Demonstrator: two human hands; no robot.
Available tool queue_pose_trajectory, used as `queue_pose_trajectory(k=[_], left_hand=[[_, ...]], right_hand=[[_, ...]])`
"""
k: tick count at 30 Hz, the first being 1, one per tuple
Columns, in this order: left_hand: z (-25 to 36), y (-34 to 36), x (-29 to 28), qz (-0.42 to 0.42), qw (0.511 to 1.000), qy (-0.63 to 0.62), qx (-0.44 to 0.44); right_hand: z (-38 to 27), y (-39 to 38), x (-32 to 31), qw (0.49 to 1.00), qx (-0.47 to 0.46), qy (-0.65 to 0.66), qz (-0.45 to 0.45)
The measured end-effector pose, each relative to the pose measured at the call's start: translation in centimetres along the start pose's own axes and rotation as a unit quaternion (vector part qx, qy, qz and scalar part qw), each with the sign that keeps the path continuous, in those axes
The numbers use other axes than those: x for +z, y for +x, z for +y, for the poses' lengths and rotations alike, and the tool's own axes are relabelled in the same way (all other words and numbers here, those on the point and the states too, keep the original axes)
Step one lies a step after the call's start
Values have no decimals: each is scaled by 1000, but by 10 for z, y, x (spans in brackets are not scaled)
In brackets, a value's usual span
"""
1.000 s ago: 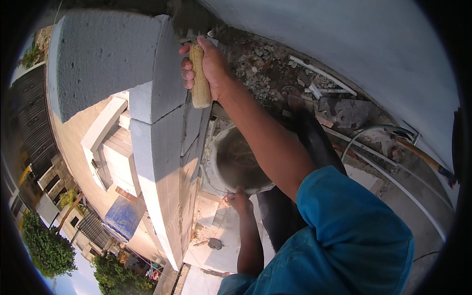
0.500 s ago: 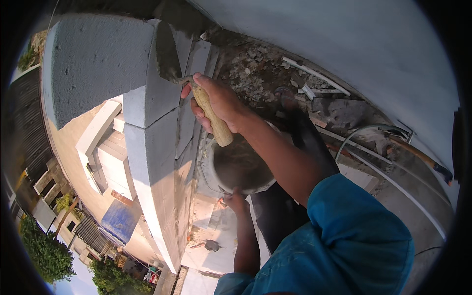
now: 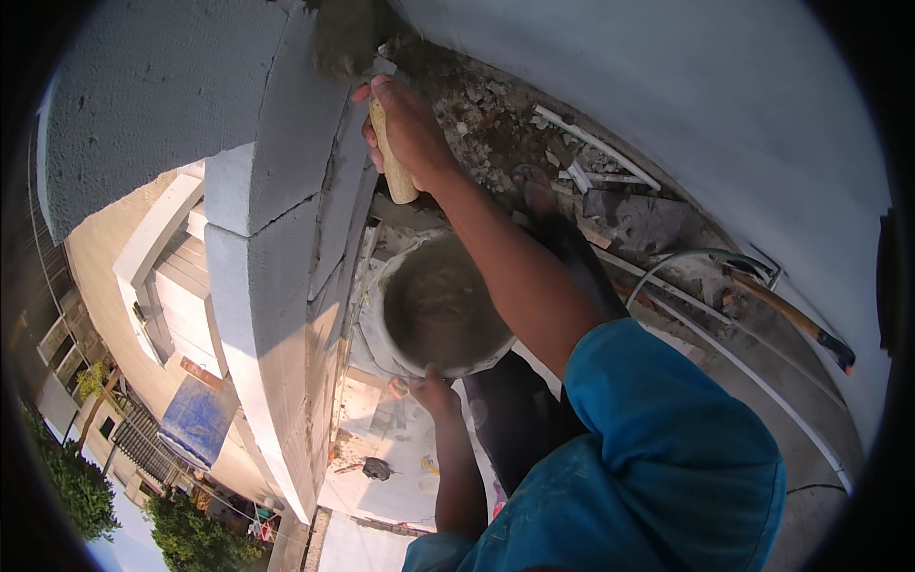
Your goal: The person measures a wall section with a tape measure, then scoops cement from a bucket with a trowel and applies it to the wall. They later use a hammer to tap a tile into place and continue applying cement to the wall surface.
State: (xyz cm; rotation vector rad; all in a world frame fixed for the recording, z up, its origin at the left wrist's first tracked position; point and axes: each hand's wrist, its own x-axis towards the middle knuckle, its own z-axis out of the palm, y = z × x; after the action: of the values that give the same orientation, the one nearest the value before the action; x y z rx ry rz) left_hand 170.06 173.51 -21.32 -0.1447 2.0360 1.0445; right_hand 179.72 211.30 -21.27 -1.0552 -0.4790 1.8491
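Note:
My right hand (image 3: 412, 129) is closed round the pale wooden handle of a trowel (image 3: 392, 162). Its blade is at the far end of the block wall, against dark wet mortar (image 3: 351, 38), and is hard to tell apart from it. Below and left of my right forearm stands a whitish bucket (image 3: 372, 310) holding grey-brown mortar (image 3: 443, 305). My left hand (image 3: 434, 393) grips the bucket's near rim. Left of both hands rises the wall of pale grey blocks (image 3: 276, 267), with dark joints between them.
Rubble (image 3: 477, 105) and white strips (image 3: 596, 143) lie along a smooth wall (image 3: 667, 86) on the right. A hose (image 3: 686, 255) and a wooden-handled tool (image 3: 791, 315) are nearer me. My foot (image 3: 536, 186) is among the debris. A blue-stained board (image 3: 198, 419) is beyond the block wall.
My right hand has moved the trowel farther away, from the block's side face to the mortar at the far end. My left hand stays on the bucket rim. The whole view has shifted somewhat.

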Motion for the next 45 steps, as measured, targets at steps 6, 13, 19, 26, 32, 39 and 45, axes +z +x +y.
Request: queue_pose_trajectory(k=[6,13,19,26,32,39,45], left_hand=[[-5,-6,3,30,999,16,-16],[-16,-3,0,19,998,51,-15],[-18,1,3,24,999,33,-26],[-17,7,5,22,1000,9,-16],[8,7,42,8,999,-40,13],[48,23,118,-86,993,-45,60],[96,-2,163,-137,970,15,199]], right_hand=[[15,44,-30,998,61,-14,24],[44,60,-42,992,117,38,21],[84,2,-40,976,201,82,-19],[66,26,-44,962,138,234,-2],[35,-70,-69,983,88,-162,18],[-7,-182,-153,633,35,-749,-190],[-14,-89,-108,572,4,-806,-149]])
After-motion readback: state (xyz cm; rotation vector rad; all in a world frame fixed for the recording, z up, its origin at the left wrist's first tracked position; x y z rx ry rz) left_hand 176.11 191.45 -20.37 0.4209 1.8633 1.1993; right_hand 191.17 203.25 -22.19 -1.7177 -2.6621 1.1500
